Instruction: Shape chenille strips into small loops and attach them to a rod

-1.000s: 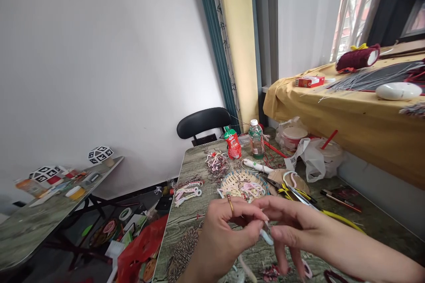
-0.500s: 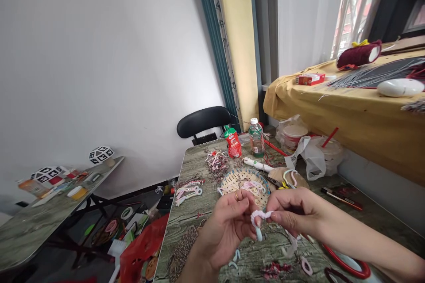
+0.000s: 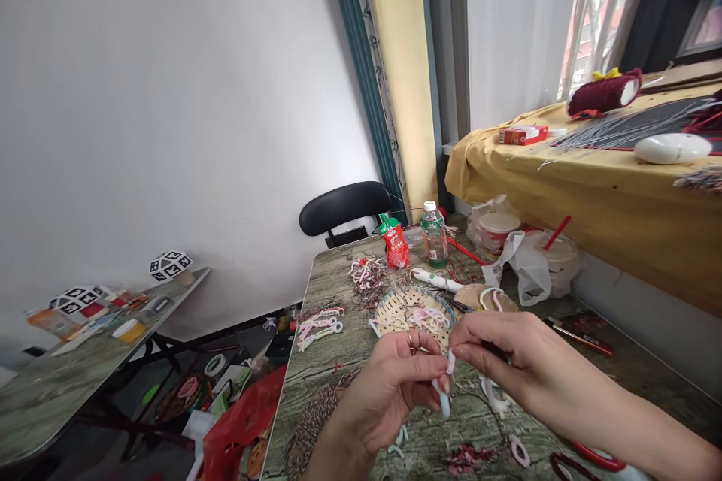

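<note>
Fingertips of both hands meet on a small pink and pale blue fuzzy stick [image 3: 445, 389], held above the table [image 3: 327, 361] just in front of the basket [image 3: 389, 306]. Left hand [image 3: 389, 391] pinches its lower part; right hand [image 3: 496, 357] pinches the top. Better to grip close together, so the bend comes tight and does not slip.

Pale blue-and-white clip [image 3: 444, 398], green wood-grain table [image 3: 332, 361]
</note>
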`<state>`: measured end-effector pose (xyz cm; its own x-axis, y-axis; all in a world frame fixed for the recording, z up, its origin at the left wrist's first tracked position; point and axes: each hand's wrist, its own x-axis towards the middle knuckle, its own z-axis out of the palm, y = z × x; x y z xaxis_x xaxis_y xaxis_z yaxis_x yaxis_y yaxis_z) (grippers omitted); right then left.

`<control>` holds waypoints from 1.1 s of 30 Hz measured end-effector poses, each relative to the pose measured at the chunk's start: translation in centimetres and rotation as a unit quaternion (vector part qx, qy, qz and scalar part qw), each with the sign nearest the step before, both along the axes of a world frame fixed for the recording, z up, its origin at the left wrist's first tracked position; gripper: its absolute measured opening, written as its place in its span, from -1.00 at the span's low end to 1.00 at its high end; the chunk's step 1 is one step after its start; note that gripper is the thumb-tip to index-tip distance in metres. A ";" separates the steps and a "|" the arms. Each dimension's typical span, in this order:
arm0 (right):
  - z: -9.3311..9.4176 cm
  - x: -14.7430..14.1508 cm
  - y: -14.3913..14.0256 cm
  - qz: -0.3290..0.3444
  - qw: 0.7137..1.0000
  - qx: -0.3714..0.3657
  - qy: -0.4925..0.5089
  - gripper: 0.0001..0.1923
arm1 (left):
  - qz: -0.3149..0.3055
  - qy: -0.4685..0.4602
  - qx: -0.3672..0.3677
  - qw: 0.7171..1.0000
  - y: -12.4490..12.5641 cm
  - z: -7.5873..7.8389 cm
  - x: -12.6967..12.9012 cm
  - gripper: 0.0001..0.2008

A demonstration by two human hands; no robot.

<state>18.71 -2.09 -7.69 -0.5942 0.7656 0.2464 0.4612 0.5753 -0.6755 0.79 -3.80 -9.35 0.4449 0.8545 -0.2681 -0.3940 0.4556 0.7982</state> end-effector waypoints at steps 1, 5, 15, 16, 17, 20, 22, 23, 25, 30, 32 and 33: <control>0.1 -0.1 0.1 0.002 1.000 0.023 -0.005 -0.72 | -0.005 0.020 0.008 1.000 0.1 0.2 -0.1 -0.87; 0.2 -0.4 0.3 -0.007 0.996 0.090 -0.019 -0.74 | 0.013 0.066 0.026 0.997 0.3 0.8 -0.1 -0.87; -0.7 -0.9 -1.1 -0.100 0.976 0.178 0.071 -0.82 | 0.191 0.017 0.027 0.981 -0.2 0.5 1.9 -0.82; -0.8 -1.0 -1.4 -0.115 0.980 0.129 0.102 -0.82 | 0.214 0.005 0.032 0.976 -0.3 0.5 2.1 -0.83; -1.0 -1.2 -1.6 -0.127 0.981 0.061 0.133 -0.82 | 0.233 -0.005 0.039 0.972 -0.5 0.5 2.3 -0.83; -1.6 -1.6 -1.8 -0.132 0.958 -0.149 0.208 -0.78 | 0.260 -0.014 0.060 0.964 -1.0 0.6 2.8 -0.87; -1.7 -1.7 -1.7 -0.116 0.942 -0.217 0.226 -0.74 | 0.263 -0.010 0.069 0.962 -1.3 0.6 3.0 -0.88; -1.7 -1.8 -1.6 -0.108 0.942 -0.227 0.224 -0.74 | 0.265 -0.005 0.072 0.962 -1.3 0.6 3.0 -0.88; -1.5 -1.8 -1.5 -0.104 0.948 -0.217 0.211 -0.76 | 0.265 0.015 0.083 0.961 -1.4 0.6 2.9 -0.89; -0.7 -1.5 -1.1 -0.101 0.942 -0.242 0.210 -0.79 | 0.259 0.076 0.137 0.953 -1.4 0.6 2.2 -0.95; -0.5 -1.5 -0.9 -0.091 0.931 -0.274 0.225 -0.79 | 0.253 0.087 0.141 0.953 -1.2 0.8 1.9 -0.93; -0.5 -1.5 -0.8 -0.089 0.926 -0.284 0.232 -0.79 | 0.244 0.096 0.140 0.955 -1.1 1.0 1.8 -0.92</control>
